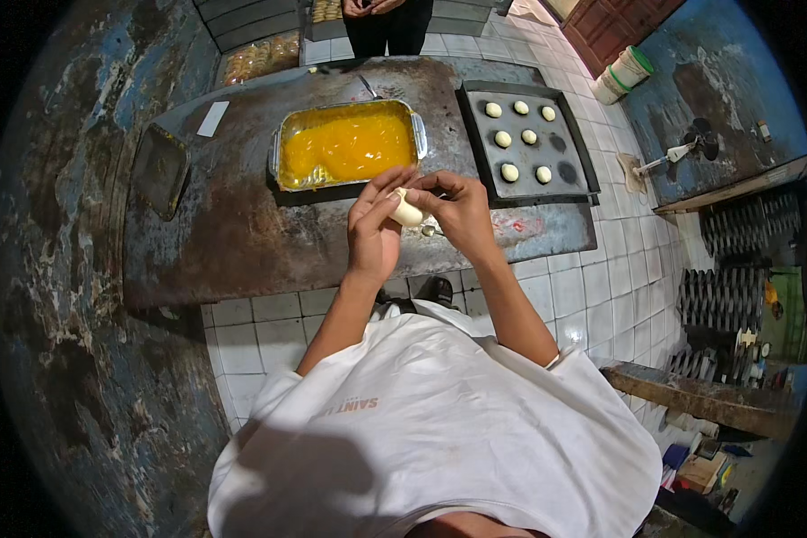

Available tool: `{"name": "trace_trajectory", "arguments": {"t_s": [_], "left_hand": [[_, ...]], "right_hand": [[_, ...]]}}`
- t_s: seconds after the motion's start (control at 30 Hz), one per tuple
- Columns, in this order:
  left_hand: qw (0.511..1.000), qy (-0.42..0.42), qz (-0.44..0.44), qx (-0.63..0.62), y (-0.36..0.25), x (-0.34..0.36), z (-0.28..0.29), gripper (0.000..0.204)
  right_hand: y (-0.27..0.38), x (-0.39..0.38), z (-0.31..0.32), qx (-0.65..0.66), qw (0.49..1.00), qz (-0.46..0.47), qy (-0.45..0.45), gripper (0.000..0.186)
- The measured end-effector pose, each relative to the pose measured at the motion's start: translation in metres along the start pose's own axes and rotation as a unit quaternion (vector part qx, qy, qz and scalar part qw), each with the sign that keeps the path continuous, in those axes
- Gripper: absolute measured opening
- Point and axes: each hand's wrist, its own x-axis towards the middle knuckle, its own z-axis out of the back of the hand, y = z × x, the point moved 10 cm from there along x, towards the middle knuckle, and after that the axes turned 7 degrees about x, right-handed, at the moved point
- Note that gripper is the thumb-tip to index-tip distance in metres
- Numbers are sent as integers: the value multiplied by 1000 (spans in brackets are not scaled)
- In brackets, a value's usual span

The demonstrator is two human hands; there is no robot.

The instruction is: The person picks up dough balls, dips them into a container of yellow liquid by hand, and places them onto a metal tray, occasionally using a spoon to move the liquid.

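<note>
Between both hands, above the near part of the worktable, is a pale piece of dough [407, 213]. My left hand [374, 224] cups it from the left with bent fingers. The fingers of my right hand [457, 211] pinch at its upper right edge. Just beyond the hands stands a metal pan [276, 161] with a glossy yellow-orange filling [350, 143]. A spoon [430, 231] lies on the table beneath my right hand, partly hidden by it. On the right, a dark baking tray [560, 103] carries several round dough balls [503, 139], spaced apart.
The worn worktable [206, 242] also bears an empty-looking dark tin [161, 170], a white card [212, 118] and a knife-like tool [368, 87]. Someone stands at the far side, hands [372, 7] together. White buckets [623, 72] stand at the far right.
</note>
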Motion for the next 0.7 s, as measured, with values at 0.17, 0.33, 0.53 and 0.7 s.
{"name": "trace_trajectory", "arguments": {"t_s": [0.17,0.33,0.53,0.7], "left_hand": [[990,-96,91,57,35,-6,68,28],[997,-56,46,32,24,-1,45,25],[994,6,-43,95,33,15,7,22],[992,-101,22,69,96,42,7,20]], "right_hand": [[25,-18,-26,-208,963,171,-16,31],[21,-18,-20,-300,931,203,-44,34],[-11,10,23,10,1000,1,-21,21],[-16,5,71,-82,987,28,-138,24]]}}
